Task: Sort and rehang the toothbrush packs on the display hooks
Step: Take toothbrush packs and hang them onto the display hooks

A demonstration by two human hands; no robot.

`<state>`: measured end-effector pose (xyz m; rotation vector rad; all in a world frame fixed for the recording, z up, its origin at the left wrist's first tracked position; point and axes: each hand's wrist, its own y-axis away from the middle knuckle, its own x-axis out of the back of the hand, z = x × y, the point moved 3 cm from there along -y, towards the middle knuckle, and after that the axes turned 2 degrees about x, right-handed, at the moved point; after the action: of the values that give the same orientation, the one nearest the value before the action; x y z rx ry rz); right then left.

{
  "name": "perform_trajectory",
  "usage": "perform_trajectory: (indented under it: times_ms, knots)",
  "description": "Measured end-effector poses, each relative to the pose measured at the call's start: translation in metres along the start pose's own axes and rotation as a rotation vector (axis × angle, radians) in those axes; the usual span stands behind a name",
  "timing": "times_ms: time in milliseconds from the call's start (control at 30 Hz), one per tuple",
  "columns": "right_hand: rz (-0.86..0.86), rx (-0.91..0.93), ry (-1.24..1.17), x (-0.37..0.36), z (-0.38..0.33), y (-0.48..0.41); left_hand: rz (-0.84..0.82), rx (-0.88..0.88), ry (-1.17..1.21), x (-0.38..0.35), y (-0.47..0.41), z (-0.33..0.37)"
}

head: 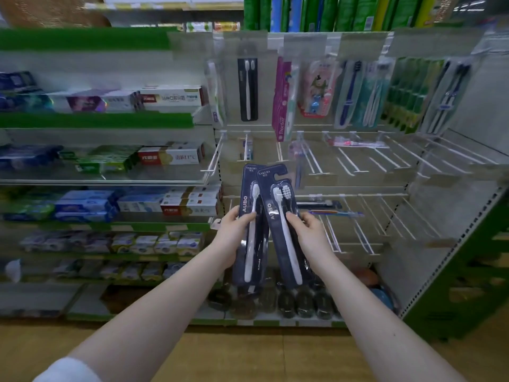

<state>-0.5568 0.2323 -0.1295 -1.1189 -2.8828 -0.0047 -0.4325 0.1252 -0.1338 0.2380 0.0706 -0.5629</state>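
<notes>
Most of the hooks (pixel 344 161) are bare. In front of them and lower, two dark packs overlap: the left pack (pixel 245 199) in the left hand's (pixel 234 230) curled fingers, the right pack (pixel 271 213) clamped by the right hand (pixel 311 230). This looks like sorting; next, a hang-hole must meet a free hook. Stock hanging above the hooks is blurred.

- Green-edged shelves (pixel 96 120) stacked with toothpaste boxes (pixel 170 99).
- Tall green and blue boxes (pixel 344 12) above the shelves, to their right.
- Dark jars (pixel 286 301) low, right of the shelves.
- Wooden floor (pixel 248 351) below the shelves.
</notes>
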Motion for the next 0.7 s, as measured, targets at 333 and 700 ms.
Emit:
perform_trajectory:
  times_ms: [333, 700]
  knots:
    - [0.063, -0.021, 0.025, -0.032, 0.003, -0.006, -0.159, 0.031, -0.046, 0.013, -0.019, 0.006]
    - [0.050, -0.037, 0.014, -0.010, 0.029, -0.047, -0.140, 0.070, -0.127, -0.013, -0.060, -0.013]
